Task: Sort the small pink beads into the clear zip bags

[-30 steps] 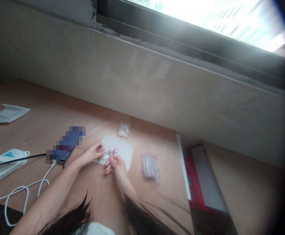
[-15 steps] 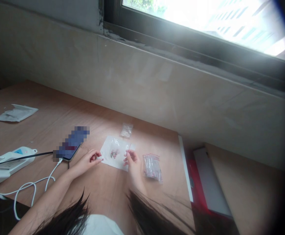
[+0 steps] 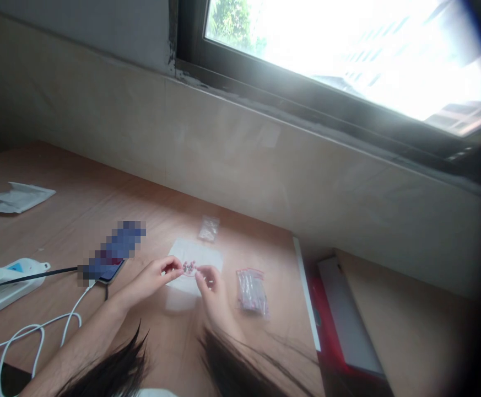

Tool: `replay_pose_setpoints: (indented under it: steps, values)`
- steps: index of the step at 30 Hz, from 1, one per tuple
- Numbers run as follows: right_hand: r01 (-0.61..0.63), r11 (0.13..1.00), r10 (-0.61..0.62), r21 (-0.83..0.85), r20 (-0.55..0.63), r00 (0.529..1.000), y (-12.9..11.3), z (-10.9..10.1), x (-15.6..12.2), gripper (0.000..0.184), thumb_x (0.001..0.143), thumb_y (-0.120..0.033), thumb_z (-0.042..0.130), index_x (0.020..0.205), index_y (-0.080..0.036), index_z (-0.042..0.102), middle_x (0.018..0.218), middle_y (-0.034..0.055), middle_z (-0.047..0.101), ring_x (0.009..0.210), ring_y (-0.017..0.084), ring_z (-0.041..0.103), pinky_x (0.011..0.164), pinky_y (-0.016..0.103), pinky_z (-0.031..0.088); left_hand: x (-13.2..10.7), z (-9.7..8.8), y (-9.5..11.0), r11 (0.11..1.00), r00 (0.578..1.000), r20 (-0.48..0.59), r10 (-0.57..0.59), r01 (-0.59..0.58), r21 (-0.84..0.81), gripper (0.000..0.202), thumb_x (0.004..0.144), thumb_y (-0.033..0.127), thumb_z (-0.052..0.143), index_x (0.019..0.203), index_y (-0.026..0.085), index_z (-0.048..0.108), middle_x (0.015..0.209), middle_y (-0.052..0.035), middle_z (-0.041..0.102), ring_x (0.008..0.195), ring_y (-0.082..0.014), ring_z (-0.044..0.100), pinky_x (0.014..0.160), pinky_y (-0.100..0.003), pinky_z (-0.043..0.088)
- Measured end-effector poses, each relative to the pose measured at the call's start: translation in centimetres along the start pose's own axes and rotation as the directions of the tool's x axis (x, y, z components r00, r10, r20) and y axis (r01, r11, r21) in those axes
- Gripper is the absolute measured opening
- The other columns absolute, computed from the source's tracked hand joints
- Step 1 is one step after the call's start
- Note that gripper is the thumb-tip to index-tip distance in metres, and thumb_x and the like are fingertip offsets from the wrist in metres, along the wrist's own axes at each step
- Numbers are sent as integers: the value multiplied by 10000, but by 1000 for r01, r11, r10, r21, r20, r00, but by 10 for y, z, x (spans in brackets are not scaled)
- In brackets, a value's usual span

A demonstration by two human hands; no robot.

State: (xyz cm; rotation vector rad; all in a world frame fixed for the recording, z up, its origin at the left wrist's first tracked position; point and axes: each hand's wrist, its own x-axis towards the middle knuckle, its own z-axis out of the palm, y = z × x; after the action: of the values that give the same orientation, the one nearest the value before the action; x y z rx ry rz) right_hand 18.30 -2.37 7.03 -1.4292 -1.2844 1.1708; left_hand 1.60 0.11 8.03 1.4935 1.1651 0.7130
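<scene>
My left hand [image 3: 151,277] and my right hand [image 3: 209,284] meet above a white paper sheet [image 3: 194,255] on the wooden table [image 3: 58,231]. Between their fingertips is a small pink-and-white piece [image 3: 189,268], partly hidden by my fingers, so its exact form is unclear. A small clear plastic bag [image 3: 209,228] lies beyond the sheet. To the right of my right hand is a zip bag [image 3: 250,292] with pinkish contents.
On the left are a pixelated phone [image 3: 108,259], a white power strip [image 3: 6,284], a white cable [image 3: 37,336] and a white packet [image 3: 17,198]. A white-edged table end [image 3: 306,292] drops toward a red-and-white object [image 3: 343,325]. The wall and window stand behind.
My hands have moved together from either side of the sheet and now pinch the small pink piece. The view has shifted slightly.
</scene>
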Motion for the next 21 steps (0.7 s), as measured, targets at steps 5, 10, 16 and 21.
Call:
replay_pose_setpoints:
  steps: [5,10,16,21]
  values:
    - [-23,999,23,35,5,1000,0,-1,3,182,709,-310,522,598,-165,520,596,-10,523,602,125,466,573,226,344,-1,-4,9,997,1000,-25,16,-18,-78,199,713,361,517,794,180,505,690,26,486,620,-111,446,547,-193,346]
    - [-11,998,16,61,-90,996,-3,4,2,188,707,-309,513,582,-172,481,568,-23,486,572,115,438,543,216,329,-6,-8,14,1000,998,61,-6,5,5,232,729,392,483,712,169,548,662,25,499,624,-120,452,572,-206,341]
    - [-125,975,117,183,52,992,8,8,0,181,692,-344,538,667,-166,527,644,-4,549,631,122,489,612,229,359,-9,-8,6,998,1000,-15,12,-11,68,223,732,364,488,684,167,581,694,7,541,671,-139,470,603,-217,334]
    - [-127,964,109,236,87,990,12,6,2,169,661,-306,569,601,-155,525,597,-5,552,606,119,492,611,231,358,-9,-3,10,999,998,59,-1,-2,53,236,745,369,468,694,159,564,669,22,521,660,-128,457,602,-211,333]
